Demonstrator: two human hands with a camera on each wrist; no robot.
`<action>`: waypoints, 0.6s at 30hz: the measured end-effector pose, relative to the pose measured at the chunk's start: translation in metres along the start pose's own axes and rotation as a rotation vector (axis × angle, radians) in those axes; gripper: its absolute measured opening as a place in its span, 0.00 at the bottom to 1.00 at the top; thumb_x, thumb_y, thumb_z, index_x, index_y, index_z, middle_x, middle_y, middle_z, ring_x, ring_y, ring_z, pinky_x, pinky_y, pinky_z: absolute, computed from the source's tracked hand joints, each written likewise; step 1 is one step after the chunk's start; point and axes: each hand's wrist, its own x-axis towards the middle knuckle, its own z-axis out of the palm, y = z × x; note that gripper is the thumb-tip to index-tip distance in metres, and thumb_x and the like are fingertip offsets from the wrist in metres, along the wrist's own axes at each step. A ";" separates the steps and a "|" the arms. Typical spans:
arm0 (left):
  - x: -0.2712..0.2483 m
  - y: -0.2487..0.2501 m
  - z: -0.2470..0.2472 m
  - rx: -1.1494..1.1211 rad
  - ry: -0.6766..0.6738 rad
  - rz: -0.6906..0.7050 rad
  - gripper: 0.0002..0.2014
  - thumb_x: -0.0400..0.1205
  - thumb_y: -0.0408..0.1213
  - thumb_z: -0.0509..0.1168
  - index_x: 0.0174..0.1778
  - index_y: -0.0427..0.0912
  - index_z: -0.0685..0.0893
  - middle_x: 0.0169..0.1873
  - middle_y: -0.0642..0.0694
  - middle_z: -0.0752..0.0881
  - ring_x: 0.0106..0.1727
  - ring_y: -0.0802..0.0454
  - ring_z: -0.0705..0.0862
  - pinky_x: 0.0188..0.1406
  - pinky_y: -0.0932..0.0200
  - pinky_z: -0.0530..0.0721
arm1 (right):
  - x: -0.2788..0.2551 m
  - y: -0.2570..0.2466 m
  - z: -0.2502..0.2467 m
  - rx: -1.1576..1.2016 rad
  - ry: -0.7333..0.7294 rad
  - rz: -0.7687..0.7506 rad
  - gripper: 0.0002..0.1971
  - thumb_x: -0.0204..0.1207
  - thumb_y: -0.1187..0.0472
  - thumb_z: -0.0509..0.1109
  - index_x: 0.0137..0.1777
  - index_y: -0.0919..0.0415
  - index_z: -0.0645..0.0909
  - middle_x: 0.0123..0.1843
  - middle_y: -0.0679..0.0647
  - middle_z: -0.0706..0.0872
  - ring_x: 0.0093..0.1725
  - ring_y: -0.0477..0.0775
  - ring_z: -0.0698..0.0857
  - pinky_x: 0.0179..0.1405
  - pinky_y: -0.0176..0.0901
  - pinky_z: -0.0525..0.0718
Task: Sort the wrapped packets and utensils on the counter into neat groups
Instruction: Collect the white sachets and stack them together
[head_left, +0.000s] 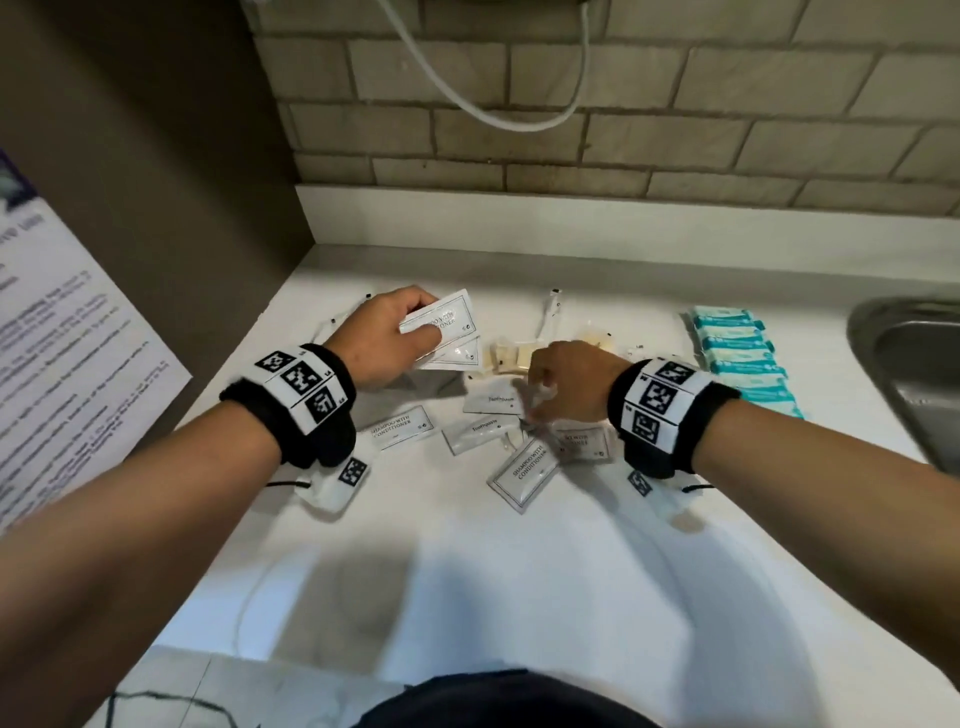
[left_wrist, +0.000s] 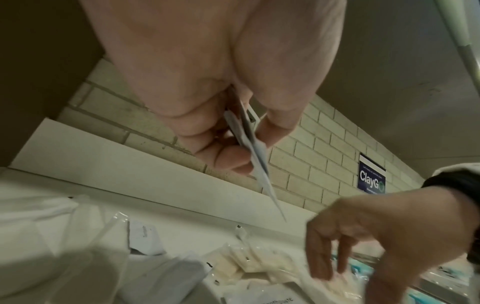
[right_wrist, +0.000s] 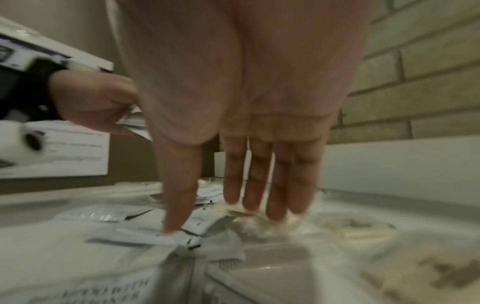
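My left hand (head_left: 423, 319) pinches a small stack of white shampoo-with-conditioner sachets (head_left: 441, 322) above the counter's back left. In the left wrist view the sachets (left_wrist: 259, 160) show edge-on between thumb and fingers. My right hand (head_left: 540, 384) reaches down into the loose pile, its fingers (right_wrist: 275, 185) straight and the thumb tip touching a white sachet (right_wrist: 187, 230); it grips nothing. Around it lie two toothpaste sachets (head_left: 493, 400), loose shampoo sachets (head_left: 524, 473) and cream packets (head_left: 506, 356).
A tidy row of teal packets (head_left: 743, 358) lies at the right, beside a steel sink (head_left: 914, 374). A clear-wrapped utensil (head_left: 550, 317) lies near the back. A brown side wall with a paper notice (head_left: 67, 332) bounds the left. The white counter (head_left: 467, 571) runs toward me.
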 end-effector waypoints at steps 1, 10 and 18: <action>-0.001 0.001 -0.001 -0.001 -0.003 -0.007 0.08 0.80 0.31 0.65 0.52 0.48 0.82 0.44 0.52 0.88 0.42 0.53 0.86 0.41 0.56 0.84 | -0.006 0.003 0.001 -0.074 -0.101 0.031 0.21 0.69 0.47 0.77 0.58 0.55 0.79 0.52 0.49 0.85 0.50 0.52 0.83 0.53 0.44 0.83; -0.007 0.005 0.000 0.067 0.017 0.029 0.14 0.79 0.29 0.67 0.60 0.44 0.82 0.49 0.52 0.85 0.50 0.53 0.84 0.51 0.62 0.78 | -0.023 0.011 0.004 -0.136 -0.204 0.039 0.18 0.72 0.60 0.75 0.61 0.58 0.79 0.54 0.48 0.83 0.51 0.50 0.81 0.49 0.38 0.81; -0.008 -0.007 -0.012 0.096 0.098 -0.032 0.19 0.77 0.33 0.68 0.64 0.50 0.78 0.54 0.46 0.82 0.52 0.51 0.82 0.49 0.62 0.78 | -0.022 0.004 -0.027 -0.095 -0.029 -0.020 0.16 0.73 0.58 0.76 0.60 0.59 0.82 0.59 0.53 0.84 0.53 0.53 0.78 0.50 0.42 0.74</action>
